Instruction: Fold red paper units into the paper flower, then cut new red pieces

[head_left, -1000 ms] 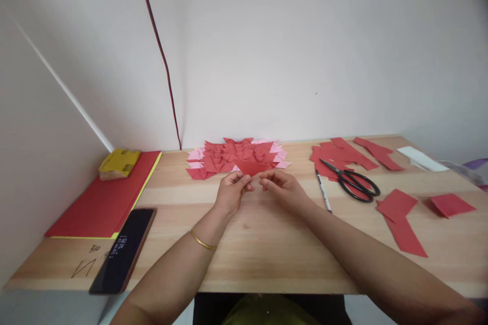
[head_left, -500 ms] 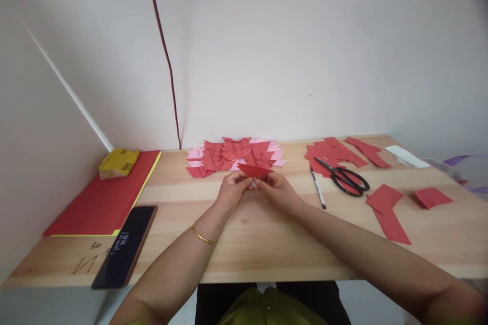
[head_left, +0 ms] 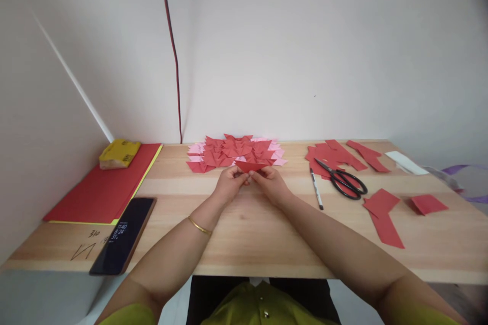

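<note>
Between my two hands is a small piece of folded red paper (head_left: 250, 165), its long pointed edge facing away from me. My left hand (head_left: 231, 184) pinches its left part and my right hand (head_left: 270, 183) pinches its right part, with the thumbs close together at the near side. My fingers hide part of the paper. Just beyond my hands lies a cluster of folded red and pink paper pieces (head_left: 232, 151), set in rows on the wooden table (head_left: 244, 244).
Scissors (head_left: 345, 180) with black handles, a pen (head_left: 316, 189) and red paper scraps (head_left: 331, 155) lie to the right. Further right are a white strip (head_left: 406, 162) and a folded red piece (head_left: 429, 204). On the left are red sheets (head_left: 99, 188), a yellow packet (head_left: 119, 154) and a phone (head_left: 124, 236).
My view has shifted slightly. Both hands keep their pinch on the folded red paper, which tilts a little differently. Nothing else on the table has visibly moved.
</note>
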Motion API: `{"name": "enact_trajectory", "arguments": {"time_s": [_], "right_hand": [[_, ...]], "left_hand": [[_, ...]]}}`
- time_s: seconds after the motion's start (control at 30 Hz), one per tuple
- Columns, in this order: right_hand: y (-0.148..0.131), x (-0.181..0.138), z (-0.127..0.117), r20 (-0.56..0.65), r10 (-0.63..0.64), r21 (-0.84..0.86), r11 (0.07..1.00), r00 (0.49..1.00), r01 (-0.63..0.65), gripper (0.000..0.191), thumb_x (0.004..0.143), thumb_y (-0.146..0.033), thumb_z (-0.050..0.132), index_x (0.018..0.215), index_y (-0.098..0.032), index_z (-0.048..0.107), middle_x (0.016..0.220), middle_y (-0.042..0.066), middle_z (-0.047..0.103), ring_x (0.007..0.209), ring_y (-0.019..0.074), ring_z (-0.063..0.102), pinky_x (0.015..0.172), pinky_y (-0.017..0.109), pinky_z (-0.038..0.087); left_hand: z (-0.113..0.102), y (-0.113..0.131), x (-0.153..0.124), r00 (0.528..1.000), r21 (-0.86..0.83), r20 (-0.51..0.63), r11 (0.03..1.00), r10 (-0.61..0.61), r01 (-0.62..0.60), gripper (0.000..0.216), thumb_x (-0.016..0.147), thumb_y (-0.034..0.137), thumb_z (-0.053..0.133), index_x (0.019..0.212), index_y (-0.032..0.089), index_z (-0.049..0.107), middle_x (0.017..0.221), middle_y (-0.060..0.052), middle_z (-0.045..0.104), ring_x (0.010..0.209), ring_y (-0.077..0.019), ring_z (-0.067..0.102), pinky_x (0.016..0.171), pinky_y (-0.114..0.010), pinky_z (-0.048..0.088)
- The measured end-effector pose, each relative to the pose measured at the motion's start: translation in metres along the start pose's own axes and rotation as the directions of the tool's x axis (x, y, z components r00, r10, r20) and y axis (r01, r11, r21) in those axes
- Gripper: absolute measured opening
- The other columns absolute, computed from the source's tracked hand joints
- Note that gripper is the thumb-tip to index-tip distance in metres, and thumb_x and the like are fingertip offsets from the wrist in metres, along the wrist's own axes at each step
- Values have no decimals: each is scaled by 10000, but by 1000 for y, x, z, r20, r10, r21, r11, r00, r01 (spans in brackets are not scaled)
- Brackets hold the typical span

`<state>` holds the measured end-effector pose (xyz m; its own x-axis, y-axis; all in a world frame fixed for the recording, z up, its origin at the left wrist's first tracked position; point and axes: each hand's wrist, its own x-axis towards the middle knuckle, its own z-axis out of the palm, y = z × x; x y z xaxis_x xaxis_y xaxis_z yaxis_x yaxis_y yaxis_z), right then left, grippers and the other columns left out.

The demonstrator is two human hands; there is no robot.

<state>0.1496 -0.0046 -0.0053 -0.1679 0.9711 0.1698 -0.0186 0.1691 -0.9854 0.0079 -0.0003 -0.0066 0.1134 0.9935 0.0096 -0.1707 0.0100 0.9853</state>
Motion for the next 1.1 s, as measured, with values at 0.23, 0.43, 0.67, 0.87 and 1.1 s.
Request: {"name": "enact_trajectory", "arguments": {"time_s": [0.23, 0.43, 0.67, 0.87, 1.1], "right_hand": [[0, 1, -8, 44, -11, -6, 1000, 999, 11, 237, 781, -399, 610, 838, -175, 662, 815, 43, 681, 793, 181, 616, 778, 330, 489], [1, 2, -7, 79, -43, 7, 999, 996, 42, 212, 799, -355, 592, 884, -169, 649, 845, 42, 667, 809, 168, 607, 783, 310, 477], [-4, -1, -9, 67, -98, -252, 961, 993, 112, 185, 833, -320, 523, 850, -154, 605, 776, 36, 631, 725, 160, 575, 683, 298, 456], [-3, -1, -8, 135, -85, -273, 955, 987, 119, 171, 836, -320, 523, 824, -167, 597, 754, 29, 635, 680, 150, 568, 634, 278, 439], [-5, -1, -9, 125, -51, -373, 923, 991, 95, 213, 850, -346, 497, 753, -168, 564, 664, 11, 583, 617, 142, 535, 589, 269, 402]], "left_hand": [[-2, 0, 0, 997, 96, -12, 993, 74, -72, 200, 676, 262, 700, 824, 140, 641, 638, -8, 640, 590, -122, 595, 608, -253, 465], [1, 4, -2, 997, 2, -69, 1000, 20, -20, 156, 647, 242, 708, 727, 131, 635, 602, -11, 639, 563, -111, 580, 603, -248, 456], [1, 11, -4, 996, -11, -70, 998, 62, -63, 169, 652, 262, 722, 713, 127, 640, 583, -5, 631, 561, -105, 575, 614, -244, 454], [1, 10, -5, 994, -9, -92, 998, 67, -68, 185, 657, 271, 725, 641, 132, 604, 563, -5, 618, 558, -108, 573, 612, -249, 448], [-6, 17, -1, 982, -95, -174, 992, 70, -88, 210, 628, 286, 750, 701, 144, 614, 562, 18, 605, 549, -93, 556, 610, -234, 447]]}}
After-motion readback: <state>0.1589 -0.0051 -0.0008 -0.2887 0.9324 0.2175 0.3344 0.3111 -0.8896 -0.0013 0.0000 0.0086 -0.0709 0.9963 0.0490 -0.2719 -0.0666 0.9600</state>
